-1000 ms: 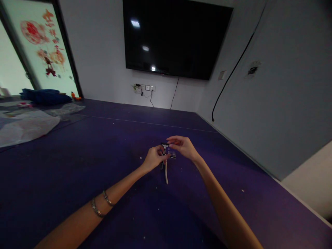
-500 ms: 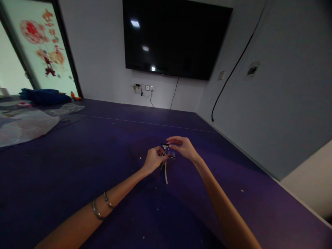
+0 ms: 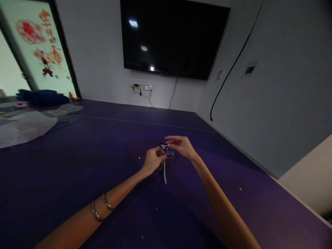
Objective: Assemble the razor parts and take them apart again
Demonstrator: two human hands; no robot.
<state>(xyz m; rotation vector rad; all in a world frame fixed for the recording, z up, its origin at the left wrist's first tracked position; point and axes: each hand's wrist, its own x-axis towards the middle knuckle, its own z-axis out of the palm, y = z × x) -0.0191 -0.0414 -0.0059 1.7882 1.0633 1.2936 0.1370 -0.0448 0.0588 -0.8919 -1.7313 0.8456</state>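
Observation:
In the head view, my left hand [image 3: 152, 162] is closed around the handle of a small T-shaped razor [image 3: 163, 146], its dark head facing up. My right hand [image 3: 182, 147] pinches the right end of that head between thumb and fingertips. Just behind the left thumb, a small clear plastic case [image 3: 170, 155] rests on the purple surface. A thin cream-coloured curved stick [image 3: 165, 174] extends below my left hand; whether it joins the razor, I cannot tell.
The purple surface [image 3: 109, 148] carries scattered white specks. Clear plastic sheeting [image 3: 28, 128] and a dark blue cloth bundle [image 3: 43, 97] lie at the far left. A television [image 3: 173, 38] hangs on the wall, and a black cable [image 3: 230, 71] dangles at the right.
The view has shifted slightly. Both hands keep the same hold on the razor, with hardly any movement.

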